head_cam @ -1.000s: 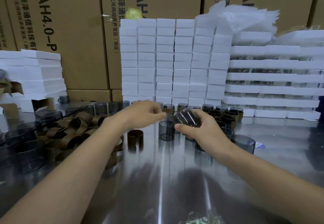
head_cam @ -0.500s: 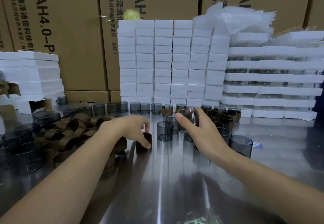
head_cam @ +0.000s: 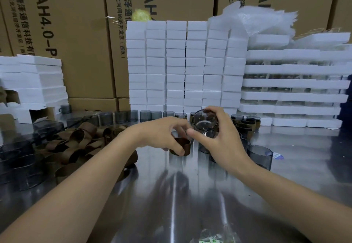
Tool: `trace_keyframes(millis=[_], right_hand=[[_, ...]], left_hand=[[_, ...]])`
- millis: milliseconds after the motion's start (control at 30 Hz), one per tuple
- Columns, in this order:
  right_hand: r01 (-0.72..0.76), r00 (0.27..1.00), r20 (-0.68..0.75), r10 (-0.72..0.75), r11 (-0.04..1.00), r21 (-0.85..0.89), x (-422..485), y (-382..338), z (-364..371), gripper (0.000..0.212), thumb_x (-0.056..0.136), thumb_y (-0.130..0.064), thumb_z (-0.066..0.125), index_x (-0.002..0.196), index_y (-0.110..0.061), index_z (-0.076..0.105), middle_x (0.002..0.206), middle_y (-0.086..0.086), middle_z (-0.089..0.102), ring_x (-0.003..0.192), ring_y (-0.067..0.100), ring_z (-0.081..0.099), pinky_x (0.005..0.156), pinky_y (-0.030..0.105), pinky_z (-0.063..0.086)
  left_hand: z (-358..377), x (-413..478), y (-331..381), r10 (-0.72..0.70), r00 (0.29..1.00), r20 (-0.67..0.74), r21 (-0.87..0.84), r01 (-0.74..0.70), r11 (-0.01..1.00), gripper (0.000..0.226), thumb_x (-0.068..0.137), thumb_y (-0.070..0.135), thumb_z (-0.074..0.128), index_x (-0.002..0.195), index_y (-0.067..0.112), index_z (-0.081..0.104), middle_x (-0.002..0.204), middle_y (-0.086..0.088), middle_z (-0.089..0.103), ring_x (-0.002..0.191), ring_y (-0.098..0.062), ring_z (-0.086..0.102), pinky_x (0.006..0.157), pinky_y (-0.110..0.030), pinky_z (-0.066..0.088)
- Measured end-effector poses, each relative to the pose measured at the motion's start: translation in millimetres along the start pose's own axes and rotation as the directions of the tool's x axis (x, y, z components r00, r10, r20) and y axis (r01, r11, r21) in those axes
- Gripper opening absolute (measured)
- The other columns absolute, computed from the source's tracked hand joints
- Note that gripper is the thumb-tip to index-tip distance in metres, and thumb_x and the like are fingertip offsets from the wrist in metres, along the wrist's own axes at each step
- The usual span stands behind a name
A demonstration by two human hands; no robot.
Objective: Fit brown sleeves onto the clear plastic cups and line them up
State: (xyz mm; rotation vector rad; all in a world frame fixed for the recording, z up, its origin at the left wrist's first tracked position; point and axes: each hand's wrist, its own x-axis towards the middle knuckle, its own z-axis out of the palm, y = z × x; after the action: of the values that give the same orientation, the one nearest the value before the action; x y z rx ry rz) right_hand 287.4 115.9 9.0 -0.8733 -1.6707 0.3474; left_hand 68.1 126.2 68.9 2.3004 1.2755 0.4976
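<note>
Head view: left hand [head_cam: 162, 134] pinches sleeve [head_cam: 181, 146], right hand [head_cam: 219, 138] grips cup [head_cam: 205, 123]

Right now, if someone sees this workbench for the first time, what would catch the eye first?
First the two hands at the centre: the right hand holds a clear plastic cup tilted up, and the left hand pinches a brown sleeve just beside and below it. Behind them rises a wall of stacked white foam blocks. A loose pile of brown sleeves lies at the left.
</note>
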Motion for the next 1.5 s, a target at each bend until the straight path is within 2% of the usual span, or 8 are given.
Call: trace_keyframes(millis=[233, 333, 467, 900, 1000, 1200, 1333, 1500], right_hand=[[0.082, 0.996, -0.044, -0.082, 0.997, 0.013, 2, -7, -4, 0.064, 0.086, -0.037, 0.089, 0.133, -0.051, 0.049, 0.126, -0.018, 0.064, 0.117, 0.005, 0.066, 0.094, 0.015, 0.051], [0.067, 0.998, 0.013, -0.067, 0.998, 0.0, 1, -6, -3, 0.067, 0.092, -0.024, 0.083, 0.137, -0.054, 0.042, 0.124, -0.017, 0.068, 0.113, 0.003, 0.067, 0.097, 0.024, 0.052], [0.076, 0.993, 0.1, -0.07, 0.995, -0.062, -1, -5, -2, 0.065, 0.095, -0.019, 0.074, 0.139, -0.057, 0.046, 0.138, -0.021, 0.046, 0.124, -0.013, 0.047, 0.092, 0.0, 0.038], [0.072, 0.997, -0.016, -0.073, 0.995, -0.063, -1, -5, -2, 0.075, 0.069, -0.046, 0.09, 0.122, -0.061, 0.038, 0.125, -0.034, 0.037, 0.115, -0.008, 0.052, 0.086, 0.012, 0.048], [0.051, 0.997, -0.056, -0.049, 0.998, 0.029, 2, -12, -5, 0.068, 0.065, -0.042, 0.085, 0.119, -0.052, 0.046, 0.124, -0.014, 0.053, 0.104, 0.008, 0.064, 0.086, 0.036, 0.06], [0.043, 0.997, -0.072, -0.025, 0.962, 0.27, 7, -26, -13, 0.063, 0.071, -0.038, 0.096, 0.115, -0.029, 0.052, 0.095, 0.004, 0.076, 0.088, 0.026, 0.078, 0.078, 0.043, 0.067], [0.087, 0.995, -0.062, -0.072, 0.955, 0.283, 3, -34, -11, 0.055, 0.073, -0.037, 0.098, 0.109, -0.029, 0.057, 0.091, -0.006, 0.075, 0.082, 0.015, 0.077, 0.072, 0.027, 0.063], [0.167, 0.984, -0.103, -0.145, 0.954, 0.25, -5, -39, -5, 0.053, 0.077, -0.036, 0.095, 0.113, -0.032, 0.056, 0.102, -0.011, 0.072, 0.093, 0.012, 0.075, 0.08, 0.016, 0.056]], left_hand=[[3, -2, 9, 0.032, 0.996, -0.079, -0.082, -0.039, 0.996, 0.05, 0.083, 0.02, 0.09, 0.115, 0.04, 0.058, 0.113, 0.015, 0.077, 0.102, -0.009, 0.073, 0.092, -0.03, 0.057], [2, -3, 12, 0.053, 0.984, -0.169, -0.121, -0.074, 0.99, 0.051, 0.084, 0.018, 0.09, 0.121, 0.033, 0.058, 0.112, 0.008, 0.078, 0.104, -0.01, 0.075, 0.1, -0.038, 0.059], [-2, -4, 14, 0.055, 0.955, -0.292, -0.148, -0.102, 0.984, 0.055, 0.081, 0.017, 0.094, 0.12, 0.033, 0.058, 0.114, 0.002, 0.075, 0.105, -0.019, 0.074, 0.102, -0.047, 0.059], [16, 0, 31, 0.083, 0.893, -0.442, -0.168, -0.173, 0.97, 0.059, 0.068, 0.04, 0.102, 0.108, 0.036, 0.058, 0.099, 0.006, 0.077, 0.074, -0.016, 0.072, 0.073, -0.04, 0.061], [16, -2, 32, 0.091, 0.888, -0.45, -0.227, -0.213, 0.95, 0.053, 0.076, 0.044, 0.097, 0.108, 0.032, 0.058, 0.096, 0.004, 0.081, 0.083, -0.029, 0.077, 0.076, -0.044, 0.061], [20, -2, 38, 0.123, 0.87, -0.478, -0.322, -0.304, 0.897, 0.036, 0.101, 0.044, 0.072, 0.115, 0.016, 0.055, 0.08, -0.011, 0.081, 0.089, -0.04, 0.077, 0.091, -0.064, 0.06], [20, 2, 41, 0.1, 0.865, -0.492, -0.386, -0.32, 0.865, 0.034, 0.106, 0.042, 0.065, 0.115, 0.01, 0.058, 0.077, -0.019, 0.078, 0.069, -0.02, 0.076, 0.064, -0.027, 0.061], [22, 4, 42, 0.031, 0.927, -0.375, -0.535, -0.243, 0.809, 0.041, 0.102, 0.057, 0.065, 0.113, 0.017, 0.064, 0.095, -0.026, 0.076, 0.084, -0.031, 0.075, 0.082, -0.04, 0.062]])
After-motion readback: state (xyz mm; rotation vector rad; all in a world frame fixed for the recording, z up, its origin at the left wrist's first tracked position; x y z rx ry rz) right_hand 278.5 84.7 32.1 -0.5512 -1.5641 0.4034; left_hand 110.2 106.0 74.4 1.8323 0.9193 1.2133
